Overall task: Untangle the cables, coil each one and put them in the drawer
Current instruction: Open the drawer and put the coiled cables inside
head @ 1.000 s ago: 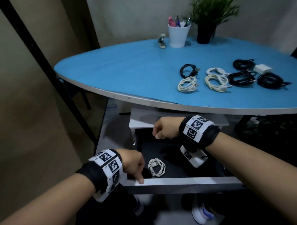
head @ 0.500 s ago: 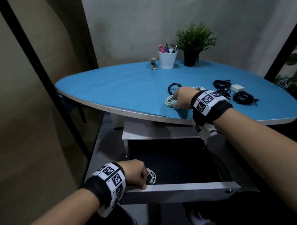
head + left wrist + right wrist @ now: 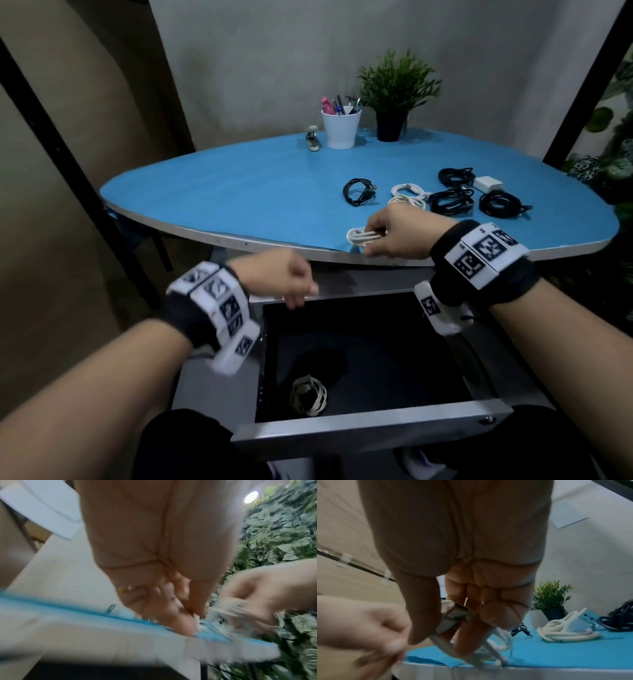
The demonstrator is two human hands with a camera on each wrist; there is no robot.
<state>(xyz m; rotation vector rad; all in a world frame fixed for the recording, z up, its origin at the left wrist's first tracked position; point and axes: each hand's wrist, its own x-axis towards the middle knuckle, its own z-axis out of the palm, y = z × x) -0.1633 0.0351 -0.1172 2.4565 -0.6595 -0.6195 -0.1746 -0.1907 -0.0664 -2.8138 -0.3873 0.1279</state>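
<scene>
The white cable (image 3: pixel 363 236) in the right hand (image 3: pixel 399 236) looks like smooth, bendy plastic, a little shiny. Under that hand the table top (image 3: pixel 239 192) is flat blue and not shiny, with a pale smooth rim. Below both hands the drawer (image 3: pixel 373 432) has a grey, smooth front like metal and a dark, dull floor. The wristbands (image 3: pixel 479 262) look like soft black cloth.

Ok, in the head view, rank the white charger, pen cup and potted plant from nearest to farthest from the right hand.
1. White charger, right side of the table, beyond the right hand.
2. Potted plant, far edge.
3. Pen cup, far edge, left of the plant; near-tie with the plant.
</scene>
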